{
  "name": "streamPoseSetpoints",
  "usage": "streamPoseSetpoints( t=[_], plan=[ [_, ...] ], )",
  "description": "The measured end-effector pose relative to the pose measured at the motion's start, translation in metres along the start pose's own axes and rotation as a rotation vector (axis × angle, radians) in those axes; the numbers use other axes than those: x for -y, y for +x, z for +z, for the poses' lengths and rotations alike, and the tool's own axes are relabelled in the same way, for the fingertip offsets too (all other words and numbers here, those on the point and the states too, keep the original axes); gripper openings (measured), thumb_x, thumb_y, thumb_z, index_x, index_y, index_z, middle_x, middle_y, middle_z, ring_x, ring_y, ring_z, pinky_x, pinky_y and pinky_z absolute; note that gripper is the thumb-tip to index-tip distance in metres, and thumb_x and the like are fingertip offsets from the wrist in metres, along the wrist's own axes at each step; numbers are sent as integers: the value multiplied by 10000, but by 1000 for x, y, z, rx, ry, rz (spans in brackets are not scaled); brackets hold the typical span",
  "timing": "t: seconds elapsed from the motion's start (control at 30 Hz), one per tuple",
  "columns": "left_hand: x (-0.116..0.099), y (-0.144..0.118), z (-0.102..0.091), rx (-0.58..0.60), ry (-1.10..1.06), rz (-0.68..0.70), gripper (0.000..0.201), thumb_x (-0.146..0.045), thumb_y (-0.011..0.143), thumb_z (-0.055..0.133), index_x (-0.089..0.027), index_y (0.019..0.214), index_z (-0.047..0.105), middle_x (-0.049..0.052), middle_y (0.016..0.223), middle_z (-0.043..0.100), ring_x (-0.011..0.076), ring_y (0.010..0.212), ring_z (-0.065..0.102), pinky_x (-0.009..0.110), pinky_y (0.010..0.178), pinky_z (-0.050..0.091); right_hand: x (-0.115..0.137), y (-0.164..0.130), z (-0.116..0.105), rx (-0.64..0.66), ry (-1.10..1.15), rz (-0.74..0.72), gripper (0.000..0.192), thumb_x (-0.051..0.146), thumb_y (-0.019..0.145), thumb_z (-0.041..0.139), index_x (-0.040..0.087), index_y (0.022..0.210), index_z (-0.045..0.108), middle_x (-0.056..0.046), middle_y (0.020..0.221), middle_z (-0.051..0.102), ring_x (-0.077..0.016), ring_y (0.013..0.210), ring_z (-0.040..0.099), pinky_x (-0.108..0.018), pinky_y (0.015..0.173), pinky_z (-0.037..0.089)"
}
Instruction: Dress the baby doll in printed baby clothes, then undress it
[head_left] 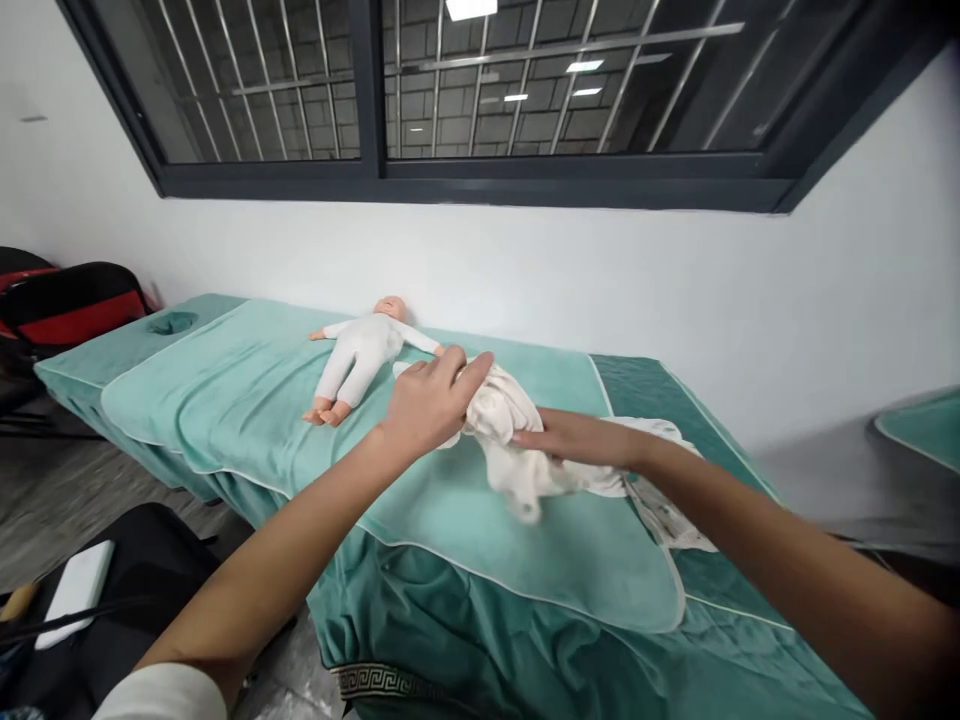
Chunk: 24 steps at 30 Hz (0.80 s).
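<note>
One bunched white garment (517,440) is gripped by the closed fingers of the left hand (427,400) and pressed flat by the open right hand (577,438) on one teal-covered table (247,400), beside one doll (360,355).

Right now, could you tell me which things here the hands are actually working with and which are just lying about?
In hand:
- white cloth garment, bunched on the table
- left hand gripping its top
- right hand resting flat on it
- baby doll lying beside it on the green towel

Lying about:
- white flat box on the floor
- red-and-black bag
</note>
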<state>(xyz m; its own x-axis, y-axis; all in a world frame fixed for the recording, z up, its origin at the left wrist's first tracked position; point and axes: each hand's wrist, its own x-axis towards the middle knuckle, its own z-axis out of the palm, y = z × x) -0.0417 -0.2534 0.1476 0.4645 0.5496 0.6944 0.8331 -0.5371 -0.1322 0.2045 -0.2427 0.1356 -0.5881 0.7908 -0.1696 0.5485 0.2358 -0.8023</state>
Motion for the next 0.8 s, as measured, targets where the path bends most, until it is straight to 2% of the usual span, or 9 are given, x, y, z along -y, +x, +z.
streamPoseSetpoints(
  t=[0.07, 0.13, 0.23, 0.33, 0.43, 0.53, 0.6, 0.7, 0.8],
  plan=[
    [3, -14, -4, -30, -6, -117, 405, -232, 946, 489, -225, 1349, 532, 92, 1021, 598, 195, 821, 627, 294, 618, 445, -8, 16, 32, 15, 204, 4, 445, 530, 791, 735, 246, 1133, 718, -74, 1046, 752, -303, 975, 683, -444, 854, 575],
    [7, -30, -4, -47, -36, -168, 374, -197, 924, 504, -204, 1293, 562, 110, 1066, 597, 225, 919, 631, 302, 647, 475, -6, 33, 63, 6, 501, 28, 432, 496, 815, 720, 274, 1184, 687, -62, 1085, 749, -297, 1032, 680, -468, 873, 581],
    [16, -58, 2, -40, -98, -59, 344, -154, 915, 485, -179, 1245, 579, 159, 1248, 574, 286, 1181, 573, 403, 903, 516, 10, 59, 94, 6, 884, -18, 414, 446, 883, 627, 318, 1276, 621, -49, 1131, 744, -275, 1049, 691, -466, 841, 600],
    [27, -86, 7, 48, -171, 97, 465, -289, 918, 563, -190, 1369, 508, 203, 1504, 412, 372, 1458, 334, 569, 1119, 384, 28, 85, 108, -46, 1060, -31, 408, 368, 897, 548, 307, 1296, 610, -47, 1160, 740, -267, 1070, 692, -449, 851, 607],
    [43, -110, 8, 116, -160, 103, 561, -378, 894, 637, -275, 1425, 489, 181, 1574, 344, 422, 1521, 203, 657, 1132, 323, 40, 106, 119, -53, 1138, -46, 426, 369, 896, 504, 309, 1304, 610, -44, 1198, 730, -270, 1136, 671, -447, 888, 599],
    [69, -131, 1, 51, -117, 24, 405, -244, 922, 605, -355, 1312, 602, 107, 1529, 439, 353, 1493, 304, 587, 1144, 352, 50, 117, 134, 49, 1180, -142, 441, 411, 898, 522, 314, 1321, 606, -44, 1259, 706, -282, 1212, 631, -474, 950, 569],
    [93, -146, -8, 16, -107, -14, 319, -234, 941, 582, -345, 1230, 661, 84, 1462, 518, 300, 1426, 414, 504, 1132, 402, 55, 119, 141, 150, 1153, -180, 420, 396, 893, 583, 301, 1300, 627, -52, 1300, 686, -289, 1245, 611, -486, 999, 536],
    [135, -177, -24, 118, -49, -141, 292, -280, 960, 560, -334, 1224, 673, 65, 1392, 589, 269, 1350, 498, 437, 1098, 451, 52, 117, 141, 275, 1026, -165, 380, 349, 898, 651, 293, 1274, 648, -57, 1400, 626, -283, 1304, 572, -475, 1061, 481],
    [180, -223, -39, 269, 88, -290, 310, -283, 962, 536, -321, 1240, 668, 78, 1392, 589, 270, 1335, 510, 422, 1080, 464, 30, 114, 134, 291, 928, -102, 360, 375, 923, 644, 303, 1276, 645, -65, 1458, 581, -284, 1329, 552, -474, 1082, 446]
  ],
)
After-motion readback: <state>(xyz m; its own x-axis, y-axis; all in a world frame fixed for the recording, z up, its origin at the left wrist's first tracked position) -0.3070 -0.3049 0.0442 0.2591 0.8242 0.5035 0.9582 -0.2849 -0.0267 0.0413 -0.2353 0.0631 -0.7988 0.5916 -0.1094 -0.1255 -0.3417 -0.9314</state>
